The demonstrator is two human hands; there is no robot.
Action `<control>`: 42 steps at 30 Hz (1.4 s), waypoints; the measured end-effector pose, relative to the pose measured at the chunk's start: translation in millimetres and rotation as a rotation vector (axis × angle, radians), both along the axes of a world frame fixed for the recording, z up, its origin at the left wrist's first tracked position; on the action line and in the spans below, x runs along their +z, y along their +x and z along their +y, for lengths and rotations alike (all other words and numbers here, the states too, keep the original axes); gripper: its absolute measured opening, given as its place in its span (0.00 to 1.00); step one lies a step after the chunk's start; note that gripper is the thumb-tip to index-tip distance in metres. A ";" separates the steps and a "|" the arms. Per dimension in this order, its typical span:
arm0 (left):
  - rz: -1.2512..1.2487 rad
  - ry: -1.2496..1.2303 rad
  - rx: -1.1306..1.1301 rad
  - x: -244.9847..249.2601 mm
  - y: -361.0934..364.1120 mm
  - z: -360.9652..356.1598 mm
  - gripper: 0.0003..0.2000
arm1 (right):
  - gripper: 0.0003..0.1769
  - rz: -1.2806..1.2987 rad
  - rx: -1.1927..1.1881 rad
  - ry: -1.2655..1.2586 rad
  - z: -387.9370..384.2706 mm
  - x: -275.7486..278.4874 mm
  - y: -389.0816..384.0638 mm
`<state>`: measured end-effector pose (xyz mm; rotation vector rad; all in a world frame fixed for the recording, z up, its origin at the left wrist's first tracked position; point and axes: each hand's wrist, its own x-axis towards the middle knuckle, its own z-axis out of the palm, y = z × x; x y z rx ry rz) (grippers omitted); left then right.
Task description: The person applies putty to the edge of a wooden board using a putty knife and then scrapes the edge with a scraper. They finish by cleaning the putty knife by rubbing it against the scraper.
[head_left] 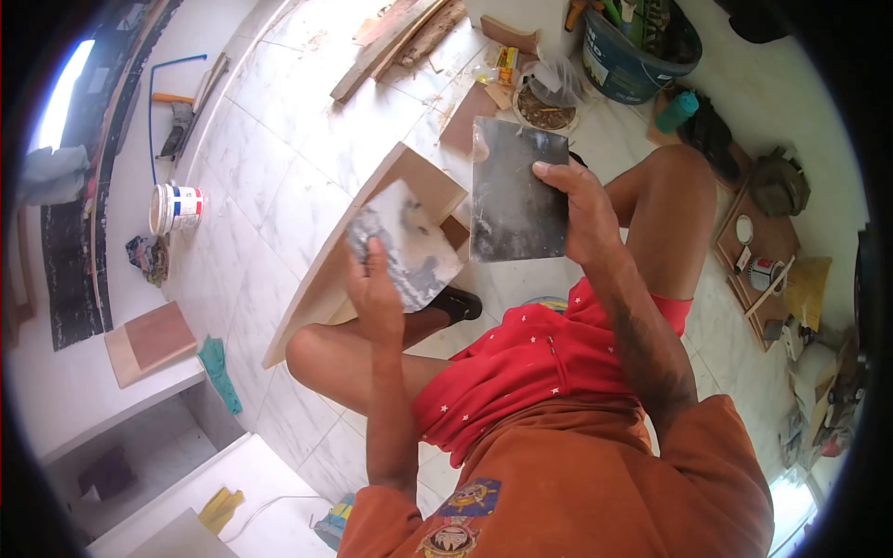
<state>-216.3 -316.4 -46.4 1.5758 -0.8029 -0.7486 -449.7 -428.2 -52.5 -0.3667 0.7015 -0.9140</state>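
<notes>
The left hand (376, 293) and the pale slab (409, 244) are blurred, and that hand's fingers are mostly hidden behind the slab. The right hand's (588, 205) fingers are largely out of sight behind the dark plate (521, 200). The slab covers part of the wooden board (321, 270) and part of the shoe (458, 305). The top edge cuts off the planks (395, 46); the bottom edge cuts off the shirt (577, 474) (its badges' lettering is too small to read). The clutter (823, 400) at far right is indistinct.
</notes>
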 end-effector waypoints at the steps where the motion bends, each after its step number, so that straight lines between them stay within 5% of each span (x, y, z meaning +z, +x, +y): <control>1: 0.128 -0.007 0.045 0.5 9.5 -3.5 0.19 | 0.20 -0.031 0.005 -0.012 -4.1 -3.0 -0.4; 11: 0.208 -0.098 0.068 21.4 90.4 -64.6 0.20 | 0.17 0.700 0.274 -0.616 -94.5 -77.7 18.0; 21: 0.490 -0.057 0.102 0.3 122.7 -92.1 0.19 | 0.16 0.526 0.327 -0.581 -112.5 -150.6 57.9; 26: 0.334 0.009 0.196 0.9 126.9 -78.5 0.24 | 0.17 0.467 0.229 -0.644 -109.8 -155.5 73.7; 33: 0.099 0.253 -0.356 11.8 125.1 -47.4 0.29 | 0.18 0.488 0.208 -0.842 -114.2 -161.1 80.1; 35: 0.145 0.508 -0.524 15.0 114.4 -52.3 0.22 | 0.18 0.486 0.205 -0.860 -117.2 -164.1 80.1; 38: -0.062 0.697 -0.869 -5.8 84.5 -68.4 0.20 | 0.18 0.477 0.242 -0.822 -116.5 -169.5 80.3; 42: -0.209 0.770 -0.968 -61.3 57.9 -60.6 0.22 | 0.15 0.413 0.171 -0.871 -115.5 -169.6 89.7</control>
